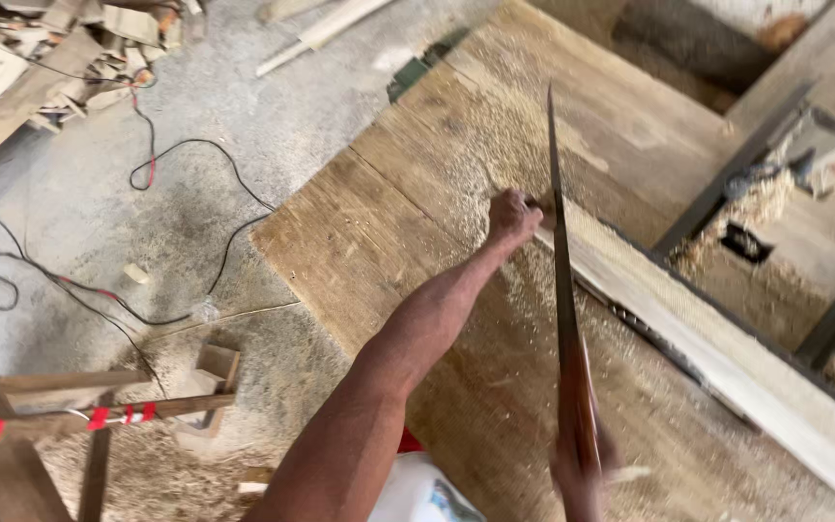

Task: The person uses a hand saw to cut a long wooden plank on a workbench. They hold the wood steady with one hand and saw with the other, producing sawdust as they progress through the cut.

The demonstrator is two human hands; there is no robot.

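Looking down from the head camera, I note my left hand [512,215] stretched far out over a sawdust-covered wooden bench top [379,242]. It is closed down on the far end of a long pale timber plank [727,358], fingers curled over that end; how tightly they grip I cannot tell.

My right hand [582,474] sits near, at the bottom edge of the view, wrapped closed around the handle of a hand saw [564,309]. The handle is largely hidden by the hand. The blade is seen edge-on, thin and dark, running from the near right hand toward the far side, its tip reaching beyond the left hand. The blade passes just right of the left hand and crosses the plank's far end. I cannot confirm whether the teeth touch the wood.

The plank lies diagonally, from the left hand out to the near right, along the edge of the bench top. To its right is a dark metal frame [727,174] with heaped wood shavings [746,217].

On the left, a grey concrete floor [99,222] carries black cables [186,155], offcuts [79,48] at the far left corner, and a wooden trestle [70,416] bound with red tape at the near left.
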